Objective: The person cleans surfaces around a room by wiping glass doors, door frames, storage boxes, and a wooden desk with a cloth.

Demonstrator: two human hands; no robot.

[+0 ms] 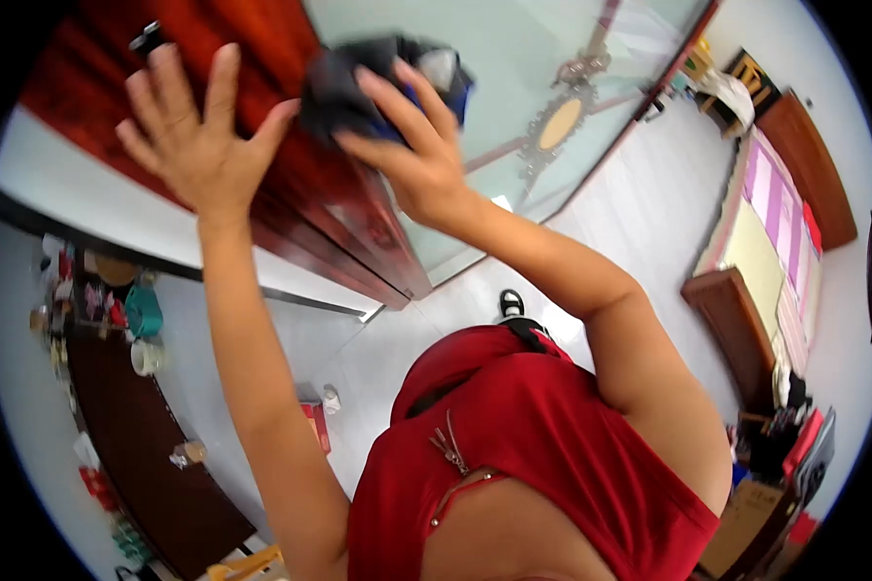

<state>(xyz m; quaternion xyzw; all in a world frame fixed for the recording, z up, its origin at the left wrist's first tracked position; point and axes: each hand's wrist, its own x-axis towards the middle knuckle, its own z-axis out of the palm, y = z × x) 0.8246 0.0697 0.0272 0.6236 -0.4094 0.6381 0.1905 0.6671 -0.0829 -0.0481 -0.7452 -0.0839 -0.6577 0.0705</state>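
Note:
My left hand is spread wide, fingers apart, over the glossy red-brown wooden panel; whether the palm touches it I cannot tell. My right hand has its fingers over a bunched dark cloth with blue and pale grey patches, blurred by motion. The cloth lies over the border between the wood and a frosted glass pane. A small dark metal fitting sits on the wood just beyond my left fingertips.
An ornate oval emblem decorates the glass. A bed with a wooden frame stands at right. At left is a long dark table, with a teal container near its far end. A red box lies on the pale floor.

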